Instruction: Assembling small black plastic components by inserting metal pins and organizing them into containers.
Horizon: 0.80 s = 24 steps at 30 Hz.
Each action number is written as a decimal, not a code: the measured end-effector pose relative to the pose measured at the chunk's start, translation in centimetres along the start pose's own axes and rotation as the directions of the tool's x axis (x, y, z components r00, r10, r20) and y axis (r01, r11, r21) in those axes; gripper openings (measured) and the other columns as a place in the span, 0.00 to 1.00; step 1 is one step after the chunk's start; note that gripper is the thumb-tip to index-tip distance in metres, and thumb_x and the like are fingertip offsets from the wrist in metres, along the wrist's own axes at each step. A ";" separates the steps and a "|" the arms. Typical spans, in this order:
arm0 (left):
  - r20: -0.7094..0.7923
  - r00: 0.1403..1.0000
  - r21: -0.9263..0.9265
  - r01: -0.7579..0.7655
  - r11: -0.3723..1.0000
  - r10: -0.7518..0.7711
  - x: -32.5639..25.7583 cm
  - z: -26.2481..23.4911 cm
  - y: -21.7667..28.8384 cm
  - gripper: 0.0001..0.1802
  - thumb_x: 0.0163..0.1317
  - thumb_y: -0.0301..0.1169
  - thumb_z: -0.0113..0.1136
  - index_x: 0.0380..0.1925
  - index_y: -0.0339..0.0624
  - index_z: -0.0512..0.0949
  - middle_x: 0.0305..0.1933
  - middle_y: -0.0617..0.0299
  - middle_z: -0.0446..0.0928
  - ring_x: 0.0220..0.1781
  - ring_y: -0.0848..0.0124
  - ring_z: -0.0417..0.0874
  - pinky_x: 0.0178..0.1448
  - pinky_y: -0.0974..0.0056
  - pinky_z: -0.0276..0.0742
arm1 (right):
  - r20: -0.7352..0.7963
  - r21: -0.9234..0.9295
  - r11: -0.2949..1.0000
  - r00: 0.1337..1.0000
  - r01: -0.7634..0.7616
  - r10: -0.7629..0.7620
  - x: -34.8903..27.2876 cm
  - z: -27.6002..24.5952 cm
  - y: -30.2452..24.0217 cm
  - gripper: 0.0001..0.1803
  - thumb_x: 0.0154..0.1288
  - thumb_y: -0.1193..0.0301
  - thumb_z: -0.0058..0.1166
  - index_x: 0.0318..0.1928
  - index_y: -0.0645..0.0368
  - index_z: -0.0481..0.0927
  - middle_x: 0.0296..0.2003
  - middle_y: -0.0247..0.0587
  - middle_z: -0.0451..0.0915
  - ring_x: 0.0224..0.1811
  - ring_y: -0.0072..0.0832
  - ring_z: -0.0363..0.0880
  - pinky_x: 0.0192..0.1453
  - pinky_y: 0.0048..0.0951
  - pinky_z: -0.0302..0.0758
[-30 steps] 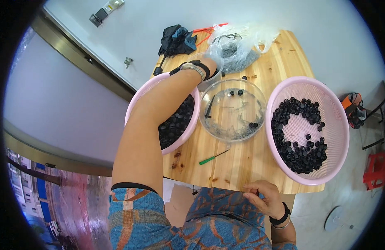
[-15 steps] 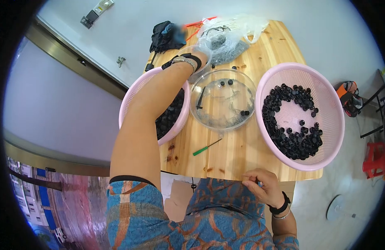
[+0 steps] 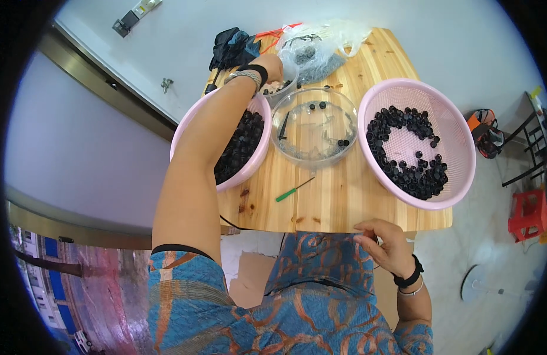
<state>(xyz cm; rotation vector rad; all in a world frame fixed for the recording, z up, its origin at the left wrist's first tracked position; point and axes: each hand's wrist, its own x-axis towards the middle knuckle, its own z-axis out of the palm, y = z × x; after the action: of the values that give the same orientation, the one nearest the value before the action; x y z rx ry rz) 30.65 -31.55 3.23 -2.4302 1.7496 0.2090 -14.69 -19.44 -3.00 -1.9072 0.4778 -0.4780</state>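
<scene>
My left hand (image 3: 267,68) reaches far across the wooden table (image 3: 338,207) and dips into a small clear tub (image 3: 283,90) beside a crumpled plastic bag (image 3: 321,47); its fingers are hidden, so a grip cannot be seen. Beneath my left forearm sits a pink basket (image 3: 250,171) full of black caps (image 3: 241,145). A clear bowl (image 3: 315,127) in the middle holds a few black caps. Another pink basket (image 3: 457,177) on the right holds several black caps (image 3: 403,165). My right hand (image 3: 386,245) rests at the table's near edge, fingers curled together, nothing visible in it.
A green-handled screwdriver (image 3: 294,189) lies on the table in front of the clear bowl. Black gloves (image 3: 232,47) and a red tool (image 3: 279,29) lie at the far edge. A red stool (image 3: 528,210) and a dark metal frame (image 3: 522,148) stand on the floor at the right.
My right hand has risen from my lap to the table's near edge. My left hand stays at the far small tub, shifted only slightly.
</scene>
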 end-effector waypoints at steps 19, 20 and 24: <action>-0.120 0.982 -0.912 -0.052 -0.406 0.145 -37.4 3.6 9.0 0.15 0.64 0.34 0.48 0.47 0.37 0.68 0.40 0.53 0.77 0.32 0.73 0.79 0.34 0.70 0.75 | 0.100 -0.857 0.482 0.976 0.183 -0.193 21.7 1.1 -6.0 0.05 0.51 0.70 0.53 0.29 0.54 0.79 0.27 0.42 0.79 0.31 0.39 0.78 0.34 0.37 0.73; -0.123 0.981 -0.911 -0.053 -0.408 0.148 -38.4 5.3 9.1 0.15 0.64 0.34 0.48 0.47 0.37 0.68 0.40 0.53 0.77 0.32 0.73 0.79 0.34 0.70 0.75 | 0.142 -0.901 0.400 0.986 0.166 -0.088 22.7 1.5 -5.7 0.06 0.52 0.73 0.51 0.30 0.58 0.80 0.30 0.47 0.80 0.33 0.41 0.79 0.35 0.38 0.74; -0.023 0.999 -0.747 0.002 -0.665 0.029 -40.5 12.0 10.0 0.13 0.65 0.31 0.48 0.46 0.38 0.70 0.40 0.54 0.77 0.34 0.73 0.79 0.34 0.72 0.74 | 0.163 -0.958 0.273 0.955 0.092 0.248 25.5 3.1 -4.3 0.09 0.52 0.76 0.50 0.33 0.65 0.82 0.35 0.55 0.80 0.39 0.42 0.81 0.39 0.37 0.76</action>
<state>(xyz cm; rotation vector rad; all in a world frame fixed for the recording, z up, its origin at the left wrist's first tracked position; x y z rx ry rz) 8.03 5.24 -1.05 -2.5458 1.2397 3.7572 8.89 -29.09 2.61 -3.0797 0.7731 0.3276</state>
